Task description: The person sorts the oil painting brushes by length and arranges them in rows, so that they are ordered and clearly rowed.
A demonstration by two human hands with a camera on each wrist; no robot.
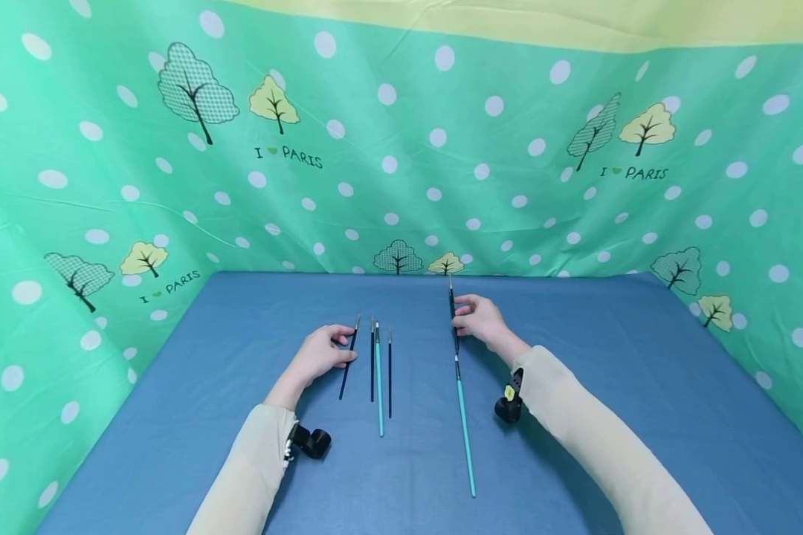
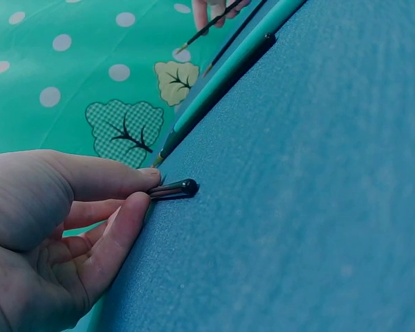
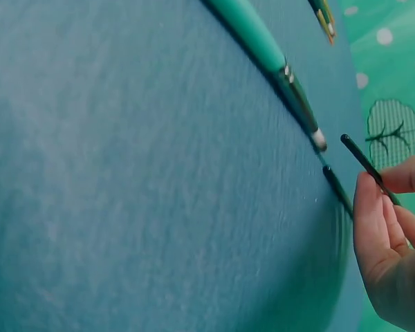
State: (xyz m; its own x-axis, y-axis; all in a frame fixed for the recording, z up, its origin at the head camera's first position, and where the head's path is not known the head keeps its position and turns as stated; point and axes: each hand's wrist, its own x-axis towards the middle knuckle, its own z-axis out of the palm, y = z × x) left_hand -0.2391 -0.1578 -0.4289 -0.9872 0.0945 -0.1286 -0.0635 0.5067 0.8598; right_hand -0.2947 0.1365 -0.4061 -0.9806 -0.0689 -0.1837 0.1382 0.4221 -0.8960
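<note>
My left hand [image 1: 317,353] pinches a slim black paintbrush [image 1: 350,365] between thumb and fingers, its bristles pointing away. In the left wrist view the brush's rounded handle end [image 2: 188,187] sticks out past the fingertips. To the right of that hand lie a black paintbrush [image 1: 372,371], a teal paintbrush [image 1: 379,394] and another black paintbrush [image 1: 390,379], roughly side by side. My right hand [image 1: 479,319] pinches a black paintbrush [image 3: 360,155] by its handle. Below it shows a second dark rod [image 3: 337,188], brush or shadow, I cannot tell. A second teal paintbrush [image 1: 465,435] lies nearer.
A blue cloth [image 1: 241,483] covers the table. Behind and beside it hangs a green dotted curtain [image 1: 388,186] with tree prints. Black wrist cameras [image 1: 313,443] sit on both sleeves.
</note>
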